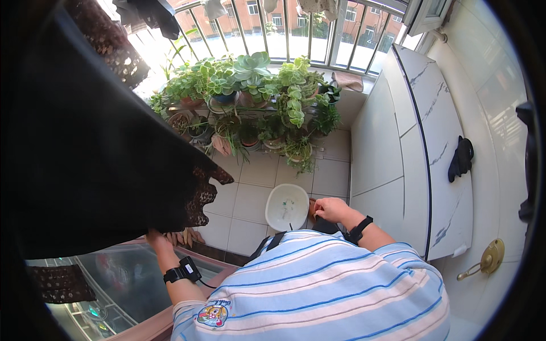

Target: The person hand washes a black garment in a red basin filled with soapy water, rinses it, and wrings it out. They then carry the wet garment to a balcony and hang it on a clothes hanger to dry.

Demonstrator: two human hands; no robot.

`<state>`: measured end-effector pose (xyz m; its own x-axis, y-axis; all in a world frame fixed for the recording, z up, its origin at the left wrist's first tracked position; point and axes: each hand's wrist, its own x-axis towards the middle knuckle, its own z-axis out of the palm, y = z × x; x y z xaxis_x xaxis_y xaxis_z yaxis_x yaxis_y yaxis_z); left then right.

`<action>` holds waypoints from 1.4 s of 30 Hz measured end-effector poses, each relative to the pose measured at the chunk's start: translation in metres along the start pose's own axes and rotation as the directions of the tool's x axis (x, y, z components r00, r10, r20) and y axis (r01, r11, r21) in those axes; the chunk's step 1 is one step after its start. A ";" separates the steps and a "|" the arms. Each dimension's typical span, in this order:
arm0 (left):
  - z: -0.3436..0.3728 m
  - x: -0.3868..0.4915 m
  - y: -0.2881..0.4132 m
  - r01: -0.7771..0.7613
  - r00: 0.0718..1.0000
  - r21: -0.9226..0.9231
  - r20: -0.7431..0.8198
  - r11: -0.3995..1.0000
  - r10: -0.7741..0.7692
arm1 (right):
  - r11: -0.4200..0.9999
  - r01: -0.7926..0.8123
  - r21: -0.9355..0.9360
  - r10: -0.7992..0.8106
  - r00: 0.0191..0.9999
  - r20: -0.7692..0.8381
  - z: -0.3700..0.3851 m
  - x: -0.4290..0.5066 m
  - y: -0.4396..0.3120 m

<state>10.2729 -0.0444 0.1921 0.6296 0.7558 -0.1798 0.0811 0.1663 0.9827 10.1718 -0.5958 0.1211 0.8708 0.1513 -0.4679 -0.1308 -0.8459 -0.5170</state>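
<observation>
A large black garment with a lace hem (128, 170) hangs over the left of the head view. My left hand (156, 239) is at its lower edge; the fingers are hidden, so whether they grip the cloth cannot be made out. My right hand (330, 209) is low in front of my body, its fingers curled down beside a small reddish-brown object (312, 206). Whether it holds that object is unclear. Just left of this hand, a white plastic basin (273, 213) stands on the tiled floor, with small green bits inside.
Potted succulents (251, 74) and other plants fill a two-level stand before the barred window (264, 30). A white cabinet with a marbled top (439, 111) lines the right, a black glove-like item (461, 160) on it. A pink-framed glass pane (128, 281) is at lower left.
</observation>
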 end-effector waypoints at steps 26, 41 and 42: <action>0.003 -0.007 -0.009 -0.032 0.991 -0.068 0.130 0.997 0.041 | 0.992 0.076 -0.098 -0.063 0.990 0.122 -0.018 0.067 0.013; -0.018 -0.011 -0.047 0.159 0.987 0.067 -0.032 0.985 -0.157 | 0.966 0.219 -0.138 -0.200 0.970 0.139 -0.033 0.115 -0.026; -0.019 -0.013 -0.050 0.198 0.977 0.121 -0.107 0.973 -0.185 | 0.967 0.218 -0.131 -0.199 0.969 0.146 -0.036 0.121 -0.024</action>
<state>10.2455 -0.0504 0.1447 0.5174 0.7751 -0.3626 0.2968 0.2349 0.9256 10.2973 -0.5757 0.1022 0.8007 0.3893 -0.4553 0.1254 -0.8521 -0.5081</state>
